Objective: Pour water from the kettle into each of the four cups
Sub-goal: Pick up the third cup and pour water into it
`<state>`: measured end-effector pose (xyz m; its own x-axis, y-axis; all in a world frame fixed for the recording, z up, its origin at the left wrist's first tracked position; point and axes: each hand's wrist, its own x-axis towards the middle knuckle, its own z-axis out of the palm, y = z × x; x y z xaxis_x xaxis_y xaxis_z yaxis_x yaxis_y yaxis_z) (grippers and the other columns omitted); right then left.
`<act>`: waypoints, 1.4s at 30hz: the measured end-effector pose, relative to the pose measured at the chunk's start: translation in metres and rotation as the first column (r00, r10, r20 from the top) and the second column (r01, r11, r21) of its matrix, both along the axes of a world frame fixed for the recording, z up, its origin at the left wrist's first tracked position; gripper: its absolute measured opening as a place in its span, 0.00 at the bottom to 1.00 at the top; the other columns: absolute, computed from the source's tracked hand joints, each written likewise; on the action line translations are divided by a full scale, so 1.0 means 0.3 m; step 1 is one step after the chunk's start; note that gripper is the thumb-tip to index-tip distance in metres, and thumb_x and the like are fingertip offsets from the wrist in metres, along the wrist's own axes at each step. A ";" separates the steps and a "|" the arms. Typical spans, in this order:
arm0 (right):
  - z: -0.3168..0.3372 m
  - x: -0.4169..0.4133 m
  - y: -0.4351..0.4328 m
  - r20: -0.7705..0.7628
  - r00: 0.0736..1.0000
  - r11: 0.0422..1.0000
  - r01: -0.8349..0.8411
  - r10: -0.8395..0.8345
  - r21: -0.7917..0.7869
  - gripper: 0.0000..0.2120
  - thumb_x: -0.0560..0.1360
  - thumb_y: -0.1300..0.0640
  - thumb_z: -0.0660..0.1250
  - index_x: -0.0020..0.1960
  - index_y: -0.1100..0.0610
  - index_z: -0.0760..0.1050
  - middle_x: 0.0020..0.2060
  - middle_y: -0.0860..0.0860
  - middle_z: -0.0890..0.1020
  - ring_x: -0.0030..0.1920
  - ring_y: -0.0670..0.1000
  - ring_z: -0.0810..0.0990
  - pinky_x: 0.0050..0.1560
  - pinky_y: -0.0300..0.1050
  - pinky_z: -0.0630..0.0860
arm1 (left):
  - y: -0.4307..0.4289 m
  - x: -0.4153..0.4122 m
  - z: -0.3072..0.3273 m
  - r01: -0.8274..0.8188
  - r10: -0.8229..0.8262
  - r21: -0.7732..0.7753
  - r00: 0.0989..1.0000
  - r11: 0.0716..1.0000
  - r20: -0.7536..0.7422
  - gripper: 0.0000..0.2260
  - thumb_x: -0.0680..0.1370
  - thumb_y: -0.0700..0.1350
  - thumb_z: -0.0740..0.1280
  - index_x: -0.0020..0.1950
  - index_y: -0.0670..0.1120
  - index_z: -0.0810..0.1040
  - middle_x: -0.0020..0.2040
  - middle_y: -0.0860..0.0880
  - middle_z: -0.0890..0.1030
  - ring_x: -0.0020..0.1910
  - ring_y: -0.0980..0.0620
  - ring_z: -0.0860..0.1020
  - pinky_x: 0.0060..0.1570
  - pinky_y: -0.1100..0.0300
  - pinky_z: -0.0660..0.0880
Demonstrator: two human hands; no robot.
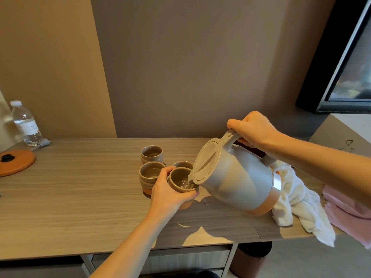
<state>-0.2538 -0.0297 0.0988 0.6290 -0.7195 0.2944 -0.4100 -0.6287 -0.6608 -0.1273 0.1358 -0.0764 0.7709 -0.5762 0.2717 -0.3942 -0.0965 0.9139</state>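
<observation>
My right hand (pixel 253 131) grips the handle of a grey kettle (pixel 236 179) with an orange base band, tilted so its spout hangs over the nearest cup. A stream of water runs into that grey-and-orange cup (pixel 181 180), which my left hand (pixel 170 194) holds around its side. Three more cups stand close by: one at the left (pixel 151 173) with water in it, one at the back (pixel 152 154), and one (pixel 183 164) mostly hidden behind the spout. All rest on the wooden desk (pixel 80 197).
An orange kettle base (pixel 15 162) lies at the far left with a water bottle (pixel 26 124) behind it. A white cloth (pixel 297 207) and a pink cloth (pixel 345 207) lie at the right. Small water drops (pixel 204 201) sit near the held cup. A screen hangs top right.
</observation>
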 end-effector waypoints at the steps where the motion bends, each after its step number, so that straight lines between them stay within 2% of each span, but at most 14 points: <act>1: -0.002 0.000 -0.001 -0.003 1.000 1.000 -0.001 0.001 -0.008 0.20 0.71 0.50 0.64 0.25 0.61 0.71 0.23 0.57 0.72 0.28 0.53 0.68 0.37 0.49 0.70 | 0.000 -0.001 0.000 0.002 -0.002 -0.001 1.000 1.000 -0.002 0.39 0.58 0.52 0.84 0.63 0.56 0.69 0.57 0.58 0.77 0.57 0.56 0.75 0.50 0.66 0.73; 12: -0.011 0.006 -0.004 -0.027 0.999 0.996 -0.022 0.020 -0.088 0.21 0.73 0.50 0.63 0.25 0.61 0.71 0.26 0.58 0.72 0.29 0.54 0.69 0.37 0.48 0.71 | 0.003 -0.005 -0.008 0.004 -0.004 0.003 1.000 1.000 -0.018 0.39 0.57 0.51 0.84 0.63 0.55 0.69 0.57 0.57 0.77 0.57 0.55 0.76 0.54 0.61 0.75; 26: -0.011 0.019 -0.010 -0.033 0.999 0.995 -0.012 0.008 -0.096 0.21 0.72 0.49 0.63 0.26 0.61 0.73 0.22 0.54 0.73 0.27 0.52 0.69 0.36 0.48 0.71 | 0.003 -0.009 -0.004 0.005 -0.005 0.004 1.000 1.000 -0.027 0.38 0.58 0.50 0.84 0.62 0.54 0.69 0.56 0.57 0.77 0.57 0.55 0.75 0.52 0.64 0.73; 34: -0.012 0.022 -0.014 -0.038 0.999 0.993 -0.022 0.018 -0.114 0.20 0.71 0.50 0.64 0.29 0.64 0.76 0.23 0.55 0.73 0.28 0.53 0.70 0.36 0.48 0.71 | 0.001 -0.007 -0.005 -0.012 0.012 0.018 1.000 1.000 -0.024 0.39 0.57 0.51 0.84 0.63 0.53 0.70 0.56 0.55 0.78 0.57 0.53 0.76 0.57 0.55 0.77; 42: -0.019 0.024 -0.026 -0.042 0.999 0.991 -0.030 0.025 -0.130 0.20 0.70 0.47 0.63 0.28 0.61 0.74 0.23 0.54 0.70 0.29 0.53 0.69 0.35 0.49 0.71 | 0.007 -0.005 -0.008 -0.009 0.010 0.012 0.999 1.000 -0.033 0.39 0.57 0.50 0.84 0.62 0.53 0.69 0.55 0.56 0.78 0.56 0.54 0.76 0.55 0.58 0.77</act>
<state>-0.2465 -0.0377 0.0930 0.6610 -0.6590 0.3589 -0.4159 -0.7198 -0.5558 -0.1289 0.1378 -0.0787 0.7849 -0.5717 0.2391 -0.3625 -0.1107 0.9254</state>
